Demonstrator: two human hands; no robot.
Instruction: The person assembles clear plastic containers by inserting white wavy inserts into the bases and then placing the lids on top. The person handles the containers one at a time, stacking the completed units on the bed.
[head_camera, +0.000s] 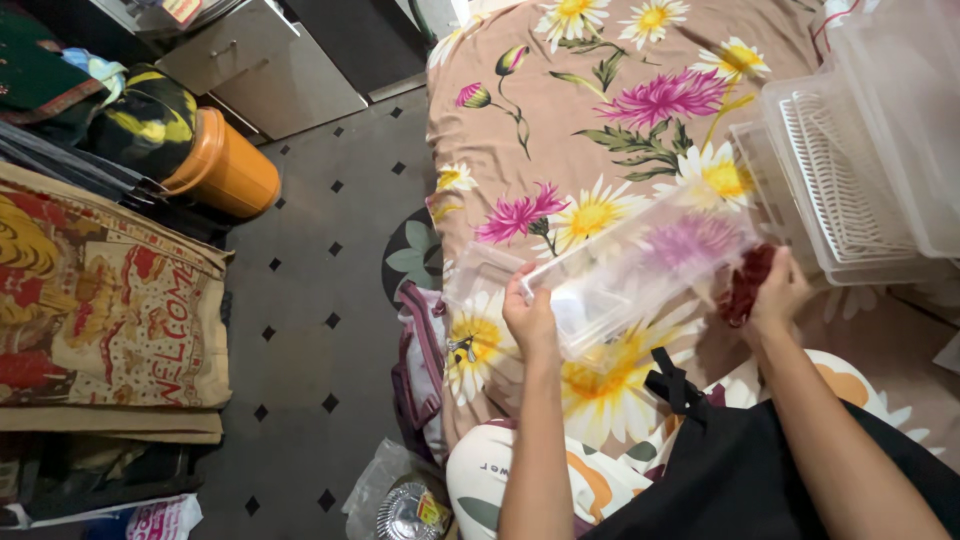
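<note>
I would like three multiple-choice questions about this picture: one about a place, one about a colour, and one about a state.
1. Where does the orange bin stand?
A. on the bed
B. on the tiled floor, left of the bed
C. inside the clear container

2. What colour is the cloth in the right hand?
A. dark red
B. blue
C. white

3. How is the clear plastic container held?
A. lying flat on the bedsheet, untouched
B. lifted and tilted, left hand gripping its lower end
C. stacked inside the white rack

Answers:
1. B, since the bin sits on the dark tiles beside the floral bedsheet.
2. A, since the dark red cloth shows by the right hand's fingers.
3. B, since the container slopes upward to the right, above the sheet.
</note>
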